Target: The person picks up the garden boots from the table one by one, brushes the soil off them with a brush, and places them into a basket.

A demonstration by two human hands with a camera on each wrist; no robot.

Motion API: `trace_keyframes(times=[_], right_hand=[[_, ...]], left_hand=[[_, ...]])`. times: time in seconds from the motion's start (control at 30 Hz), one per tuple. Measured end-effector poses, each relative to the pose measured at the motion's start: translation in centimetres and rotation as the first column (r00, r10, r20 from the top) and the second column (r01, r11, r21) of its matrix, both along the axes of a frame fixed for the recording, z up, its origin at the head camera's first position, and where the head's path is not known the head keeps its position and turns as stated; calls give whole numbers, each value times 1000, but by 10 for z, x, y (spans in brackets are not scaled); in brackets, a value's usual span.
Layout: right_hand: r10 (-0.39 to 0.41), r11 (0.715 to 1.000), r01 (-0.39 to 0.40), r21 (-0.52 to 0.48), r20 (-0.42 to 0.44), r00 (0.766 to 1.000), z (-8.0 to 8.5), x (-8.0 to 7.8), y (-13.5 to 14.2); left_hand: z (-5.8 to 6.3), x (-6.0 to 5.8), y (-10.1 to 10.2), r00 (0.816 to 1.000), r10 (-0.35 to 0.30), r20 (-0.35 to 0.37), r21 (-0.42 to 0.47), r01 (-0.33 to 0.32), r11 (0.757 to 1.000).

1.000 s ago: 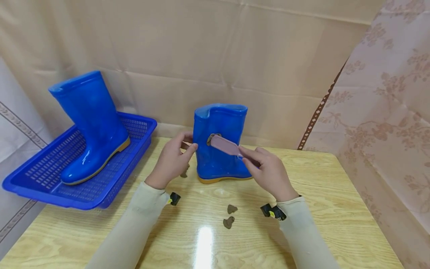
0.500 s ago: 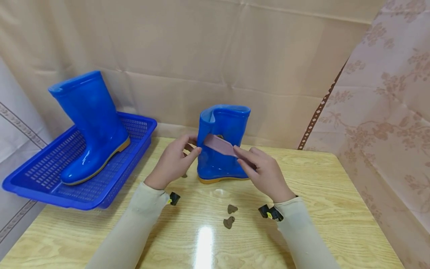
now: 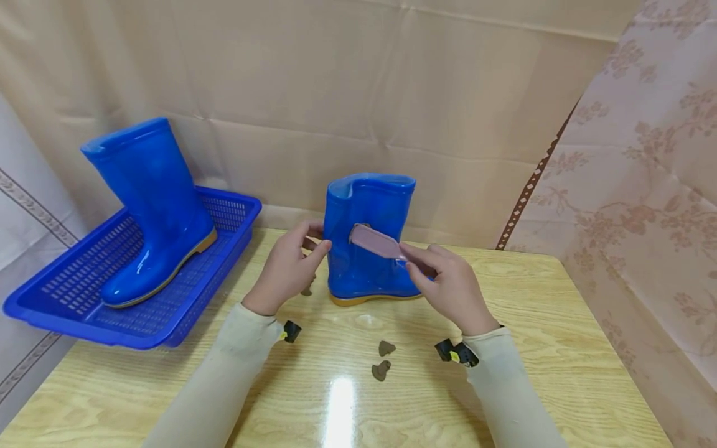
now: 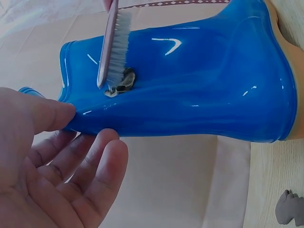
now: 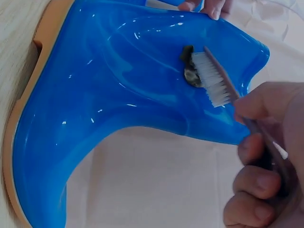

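Note:
A blue rain boot (image 3: 361, 277) with a tan sole stands upright on the table. My left hand (image 3: 288, 264) pinches the back edge of its shaft, thumb in front and fingers behind. In my right hand (image 3: 450, 283) is a scrubbing brush (image 3: 374, 241) with a mauve back, gripped by the handle. Its white bristles (image 5: 211, 83) press against a brown mud-like patch (image 5: 191, 73) on the side of the shaft. The left wrist view shows the brush (image 4: 108, 52) overlapping that patch (image 4: 126, 81). In the head view the boot's toe is partly hidden behind my right hand.
On the left, a blue plastic basket (image 3: 221, 274) holds a second blue boot (image 3: 154, 186). Brown clumps (image 3: 386, 348) lie on the table (image 3: 538, 348) in front of the boot, and another clump (image 3: 306, 290) sits beside my left hand. Draped cloth hangs behind and at right.
The brush swept left and down across the shaft, then came back up and right onto the patch. The boot's top leaned right and has swung back left, my left hand moving with it.

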State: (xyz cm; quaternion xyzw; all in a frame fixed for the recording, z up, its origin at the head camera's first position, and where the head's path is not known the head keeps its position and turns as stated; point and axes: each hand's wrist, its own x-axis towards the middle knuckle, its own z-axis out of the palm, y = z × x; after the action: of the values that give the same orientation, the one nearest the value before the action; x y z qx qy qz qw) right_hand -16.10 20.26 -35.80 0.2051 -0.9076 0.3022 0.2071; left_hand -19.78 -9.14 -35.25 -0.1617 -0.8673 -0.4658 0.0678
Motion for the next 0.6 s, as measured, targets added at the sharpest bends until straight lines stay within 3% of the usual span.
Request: trace_keyframes(times=[0.17,0.37,0.6], right_hand=[[35,999,-37,-25,-74,997,-3,-1,-3],[110,994,-106,38,-117,987,-7,-2,-8],[46,998,-43,48,-70,996,-7,-2,-9]], left_hand=[[0,1,-2,1000,-24,-14,-4,24,1000],[0,1,-1,995,-89,-47,-23,88,996],[0,-1,-1,1000,-11,-18,-12,10,1000]])
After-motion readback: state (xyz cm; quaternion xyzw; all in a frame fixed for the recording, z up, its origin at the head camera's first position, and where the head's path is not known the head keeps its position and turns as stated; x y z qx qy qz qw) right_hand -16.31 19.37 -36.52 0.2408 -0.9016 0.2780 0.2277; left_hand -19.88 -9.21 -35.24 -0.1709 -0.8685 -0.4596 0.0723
